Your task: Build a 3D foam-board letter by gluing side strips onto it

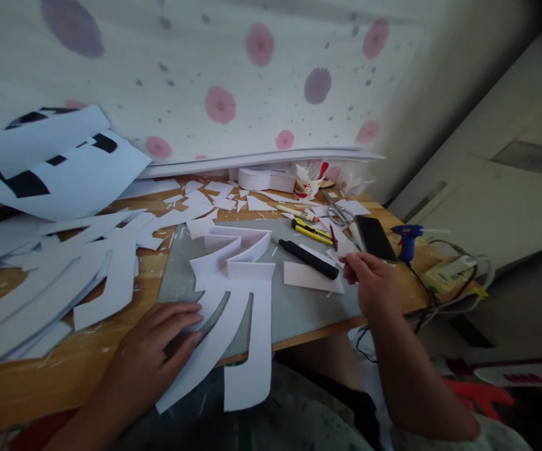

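A white board cutout [235, 313] with curved legs lies on the grey cutting mat [177, 263], its lower end jutting past the table's front edge. Thin white strips [252, 270] stand upright along the outline of its upper part. My left hand [165, 335] rests at the cutout's left edge, fingers stretched out and thumb apart. To the right, my right hand [369, 279] is closed in a pinch at the mat's right side; what is between the fingertips, perhaps a small white scrap, is unclear. Near it lie a black pen-shaped tool [311, 258] and a white rectangular piece [299, 277].
A yellow box cutter [312, 232], scissors [339, 214] and a black flat block [376, 237] lie beyond my right hand. A blue glue gun [408, 241] stands at the table's right end near cables. White offcuts [200, 203] and stacked cutouts [64, 282] cover the left.
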A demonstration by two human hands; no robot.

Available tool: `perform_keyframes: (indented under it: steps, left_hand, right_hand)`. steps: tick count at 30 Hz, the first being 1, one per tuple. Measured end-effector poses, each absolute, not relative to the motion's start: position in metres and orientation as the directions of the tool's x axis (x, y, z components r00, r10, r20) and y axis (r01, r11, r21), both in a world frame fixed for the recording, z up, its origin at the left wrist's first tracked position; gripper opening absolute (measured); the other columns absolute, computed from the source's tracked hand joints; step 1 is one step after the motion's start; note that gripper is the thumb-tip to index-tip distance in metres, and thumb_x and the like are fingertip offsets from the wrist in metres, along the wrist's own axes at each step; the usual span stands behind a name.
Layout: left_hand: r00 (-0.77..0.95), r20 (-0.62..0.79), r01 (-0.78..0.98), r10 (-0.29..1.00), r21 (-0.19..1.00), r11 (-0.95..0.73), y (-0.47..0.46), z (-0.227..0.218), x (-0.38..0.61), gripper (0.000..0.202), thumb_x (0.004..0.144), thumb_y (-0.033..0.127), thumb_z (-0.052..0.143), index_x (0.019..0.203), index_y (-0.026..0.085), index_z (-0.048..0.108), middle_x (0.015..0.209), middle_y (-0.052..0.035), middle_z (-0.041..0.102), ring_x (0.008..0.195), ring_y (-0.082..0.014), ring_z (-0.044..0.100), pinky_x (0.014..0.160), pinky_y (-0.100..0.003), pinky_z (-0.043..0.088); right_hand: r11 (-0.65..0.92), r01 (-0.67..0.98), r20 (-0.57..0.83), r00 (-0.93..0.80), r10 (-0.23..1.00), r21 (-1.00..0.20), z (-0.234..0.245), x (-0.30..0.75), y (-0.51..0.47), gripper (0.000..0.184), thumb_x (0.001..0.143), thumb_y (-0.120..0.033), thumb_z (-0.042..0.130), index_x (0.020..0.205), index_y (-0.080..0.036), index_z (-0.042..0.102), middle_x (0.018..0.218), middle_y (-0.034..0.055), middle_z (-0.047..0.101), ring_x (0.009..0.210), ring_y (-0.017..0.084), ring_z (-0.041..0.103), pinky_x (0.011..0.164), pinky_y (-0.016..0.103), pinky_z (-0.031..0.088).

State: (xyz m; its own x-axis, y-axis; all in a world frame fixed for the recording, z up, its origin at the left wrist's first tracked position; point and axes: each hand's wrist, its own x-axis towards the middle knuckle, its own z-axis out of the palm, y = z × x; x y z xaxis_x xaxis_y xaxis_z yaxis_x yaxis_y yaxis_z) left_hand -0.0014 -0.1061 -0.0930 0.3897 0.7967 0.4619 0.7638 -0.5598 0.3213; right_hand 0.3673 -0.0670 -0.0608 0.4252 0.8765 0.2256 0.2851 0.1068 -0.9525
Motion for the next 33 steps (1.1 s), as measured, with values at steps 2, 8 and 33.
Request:
perform_keyframes:
  steps: [2,8,33]
  left_hand:
    - [0.408,0.429,0.775,0.806,0.303,-0.554,-0.106,-0.091,-0.001,0.021,0.085,0.040,0.056,0.096,0.026,0.068,0.106,-0.0038,0.068,0.098,-0.0214,0.064,0.085,-0.036,0.054]
    - [0.489,0.346,0.798,0.801,0.191,-0.571,-0.109,-0.088,0.001,0.035,0.079,0.045,0.062,0.110,0.028,0.063,0.122,-0.0058,0.061,0.108,-0.0253,0.060,0.089,-0.039,0.054]
    - [0.675,0.259,0.737,0.691,-0.203,-0.645,-0.065,-0.034,0.078,0.048,0.090,0.027,0.044,0.137,0.019,0.040,0.140,-0.0097,0.049,0.129,-0.0303,0.043,0.107,-0.052,0.030]
  right_hand:
    - [-0.002,0.429,0.205,0.435,0.877,-0.903,-0.057,0.383,-0.058,0.032,0.077,-0.045,0.060,0.065,-0.016,0.066,0.047,-0.0026,0.053,0.043,0.010,0.044,0.044,0.023,0.031]
    - [-0.041,0.719,0.394,0.426,0.814,-0.693,-0.055,0.388,-0.054,0.035,0.079,-0.050,0.059,0.079,-0.017,0.069,0.055,0.0010,0.062,0.049,0.015,0.054,0.048,0.025,0.037]
    - [0.318,0.875,0.494,-0.108,0.863,-0.365,-0.078,0.342,-0.066,0.026,0.087,-0.018,0.050,0.106,-0.015,0.067,0.113,0.0134,0.065,0.102,0.027,0.057,0.090,0.045,0.047]
